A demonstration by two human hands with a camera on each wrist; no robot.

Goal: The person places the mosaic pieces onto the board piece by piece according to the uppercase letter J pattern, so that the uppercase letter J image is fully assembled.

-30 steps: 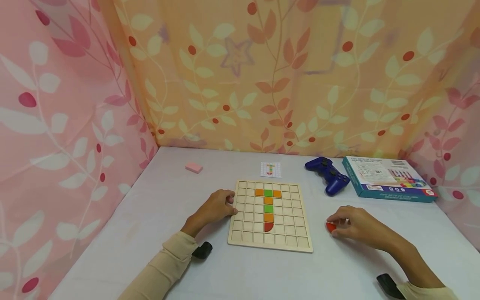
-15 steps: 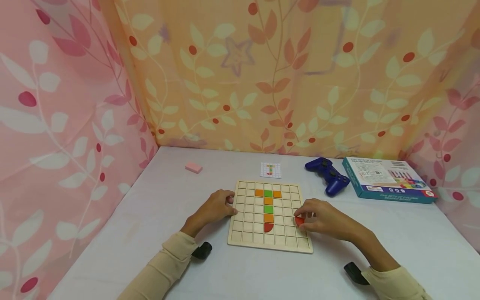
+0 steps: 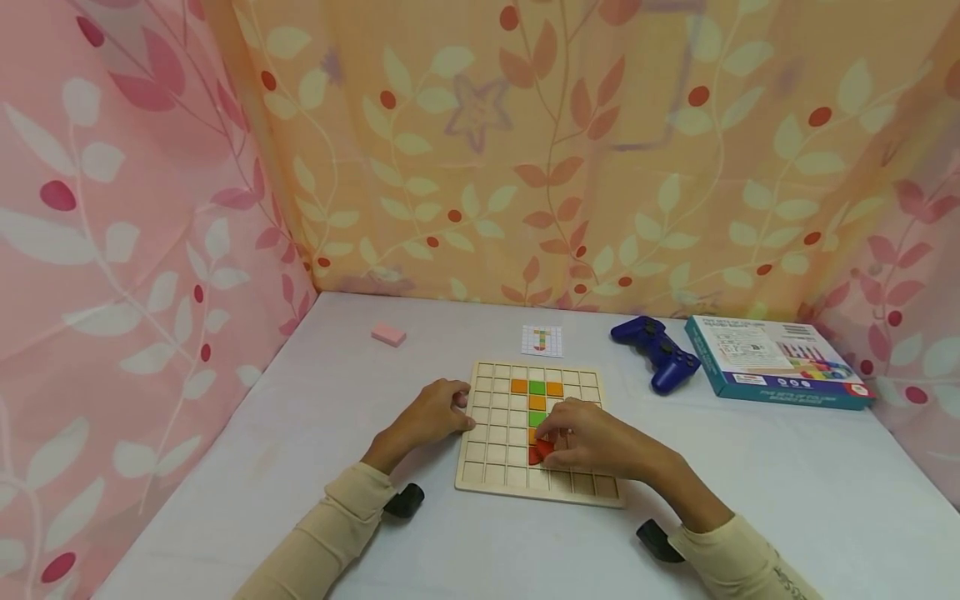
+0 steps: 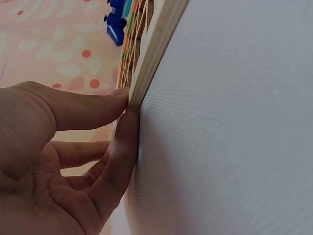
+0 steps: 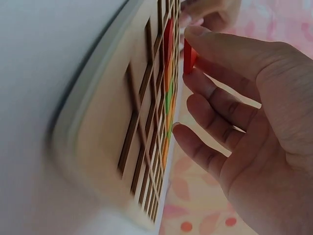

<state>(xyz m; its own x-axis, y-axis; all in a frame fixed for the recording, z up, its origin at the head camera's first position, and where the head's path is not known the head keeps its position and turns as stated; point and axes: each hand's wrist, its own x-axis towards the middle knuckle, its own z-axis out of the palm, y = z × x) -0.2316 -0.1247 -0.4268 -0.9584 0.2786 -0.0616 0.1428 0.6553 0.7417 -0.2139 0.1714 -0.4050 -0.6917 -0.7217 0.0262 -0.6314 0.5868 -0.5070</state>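
A wooden grid board (image 3: 495, 454) lies on the table, with orange and green square tiles and one red rounded tile (image 3: 533, 455) set in its cells in a T-like column. My left hand (image 3: 429, 414) grips the board's left edge, thumb and forefinger on the wooden rim (image 4: 155, 54) in the left wrist view. Over the lower middle of the board, my right hand (image 3: 596, 437) pinches another red tile (image 5: 189, 56) between thumb and fingertips. In the right wrist view that tile is tilted and apart from the board. The fingers partly cover the column's lower tiles.
Behind the board lies a small pattern card (image 3: 542, 341). A pink block (image 3: 387, 335) sits at the back left. To the back right are a blue game controller (image 3: 656, 353) and a flat teal-edged box (image 3: 776, 362).
My right hand has moved left with the red tile, from the table right of the board to above the column's lower end. The left hand has stayed at the board's edge.
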